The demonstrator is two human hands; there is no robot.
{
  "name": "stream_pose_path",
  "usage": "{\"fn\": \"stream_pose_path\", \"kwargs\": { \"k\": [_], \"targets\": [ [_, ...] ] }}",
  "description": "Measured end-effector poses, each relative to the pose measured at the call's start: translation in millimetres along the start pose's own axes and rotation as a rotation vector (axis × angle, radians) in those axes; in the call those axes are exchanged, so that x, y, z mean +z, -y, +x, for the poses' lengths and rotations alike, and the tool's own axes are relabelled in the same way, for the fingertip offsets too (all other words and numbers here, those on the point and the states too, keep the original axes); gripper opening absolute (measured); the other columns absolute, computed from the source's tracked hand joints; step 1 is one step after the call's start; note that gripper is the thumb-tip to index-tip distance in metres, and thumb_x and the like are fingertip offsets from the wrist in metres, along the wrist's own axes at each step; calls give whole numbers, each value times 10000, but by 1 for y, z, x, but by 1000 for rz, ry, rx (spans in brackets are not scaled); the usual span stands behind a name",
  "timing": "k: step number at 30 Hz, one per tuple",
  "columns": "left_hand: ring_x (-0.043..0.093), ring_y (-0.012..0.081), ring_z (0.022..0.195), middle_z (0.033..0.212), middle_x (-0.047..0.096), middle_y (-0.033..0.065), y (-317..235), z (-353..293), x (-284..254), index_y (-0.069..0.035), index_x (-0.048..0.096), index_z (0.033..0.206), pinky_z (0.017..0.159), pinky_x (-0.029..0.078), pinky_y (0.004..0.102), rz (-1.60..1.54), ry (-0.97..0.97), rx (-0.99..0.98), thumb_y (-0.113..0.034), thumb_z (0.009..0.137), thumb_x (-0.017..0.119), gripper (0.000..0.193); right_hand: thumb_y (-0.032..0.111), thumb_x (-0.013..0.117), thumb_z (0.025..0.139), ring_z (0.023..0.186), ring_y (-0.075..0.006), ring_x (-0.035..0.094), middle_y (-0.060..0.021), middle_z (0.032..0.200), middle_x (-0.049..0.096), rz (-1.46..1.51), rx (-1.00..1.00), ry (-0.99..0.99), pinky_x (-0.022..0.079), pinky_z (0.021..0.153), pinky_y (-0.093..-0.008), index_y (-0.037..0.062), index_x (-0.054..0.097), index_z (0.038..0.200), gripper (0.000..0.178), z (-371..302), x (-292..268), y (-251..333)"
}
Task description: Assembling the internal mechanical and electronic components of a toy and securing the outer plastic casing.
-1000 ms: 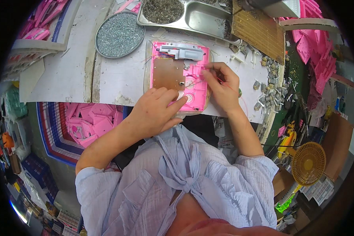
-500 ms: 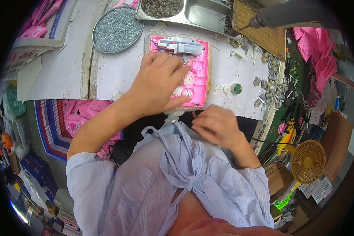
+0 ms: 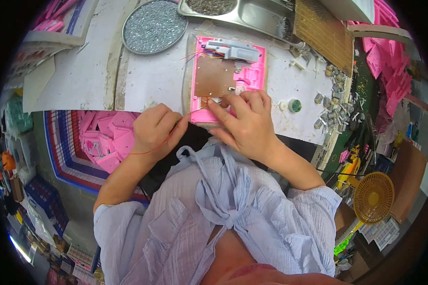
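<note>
A pink plastic housing (image 3: 257,76) lies open-side up at the near edge of the worktable. A brown circuit board (image 3: 215,78) sits inside it, below a grey plastic module (image 3: 235,51) with thin wires. My left hand (image 3: 158,129) is closed on a thin red-orange wire (image 3: 166,138), just left of the housing's near corner. The wire runs from the board's lower edge through these fingers and back along the wrist. My right hand (image 3: 248,122) grips the housing's near part, its index fingertip beside the wire's end and its thumb at the near edge. Its fingers hide what lies under them.
A round tray of screws (image 3: 155,28) and a metal compartment tray (image 3: 264,21) stand at the back. Small metal parts (image 3: 332,95) are scattered at the right, near a small green-topped pot (image 3: 295,105). A basket of pink parts (image 3: 62,156) stands at lower left; a yellow fan (image 3: 373,197) at right.
My left hand has moved off the housing to its left and now holds the wire. My right hand has risen from below the housing onto it. The brown board now shows.
</note>
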State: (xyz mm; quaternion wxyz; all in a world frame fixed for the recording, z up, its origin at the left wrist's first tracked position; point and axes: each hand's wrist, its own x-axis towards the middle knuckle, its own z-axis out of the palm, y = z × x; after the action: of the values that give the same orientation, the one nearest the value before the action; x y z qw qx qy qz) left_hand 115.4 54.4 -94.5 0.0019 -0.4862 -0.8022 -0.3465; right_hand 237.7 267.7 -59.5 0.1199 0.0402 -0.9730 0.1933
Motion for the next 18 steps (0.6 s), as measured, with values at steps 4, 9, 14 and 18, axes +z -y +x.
{"fn": "stream_pose_path", "kwargs": {
  "k": [4, 9, 14, 18],
  "targets": [
    [601, 251, 670, 775, 560, 68, -15, -30, 15, -96, 623, 795, 565, 459, 378, 17, 288, 14, -160, 811, 716, 114, 256, 790, 746, 963, -237, 557, -31, 982, 623, 51, -85, -60, 391, 908, -467, 100, 706, 1052, 353, 3, 29, 15],
    [635, 270, 766, 815, 585, 83, -12, -29, 4, -75, 629, 928, 673, 514, 405, -80, 531, 133, -155, 809, 681, 152, 250, 836, 703, 942, -245, 569, -12, 964, 629, 103, -42, -55, 380, 861, -455, 136, 682, 1008, 360, 4, 37, 18],
    [632, 307, 780, 866, 610, 101, 0, 22, -31, -73, 657, 1014, 682, 510, 431, -344, 483, 11, -109, 816, 709, 209, 214, 788, 732, 969, -257, 566, -40, 1012, 626, 41, -8, -25, 399, 877, -456, 118, 650, 1008, 324, 4, 41, 18],
    [635, 332, 774, 877, 627, 113, 24, 10, 10, -93, 680, 1159, 664, 513, 428, -275, 249, 194, -141, 858, 752, 313, 226, 814, 706, 968, -267, 585, -57, 1029, 653, 124, -27, 38, 411, 902, -445, 101, 664, 1038, 385, 8, 16, 17]
  ]
}}
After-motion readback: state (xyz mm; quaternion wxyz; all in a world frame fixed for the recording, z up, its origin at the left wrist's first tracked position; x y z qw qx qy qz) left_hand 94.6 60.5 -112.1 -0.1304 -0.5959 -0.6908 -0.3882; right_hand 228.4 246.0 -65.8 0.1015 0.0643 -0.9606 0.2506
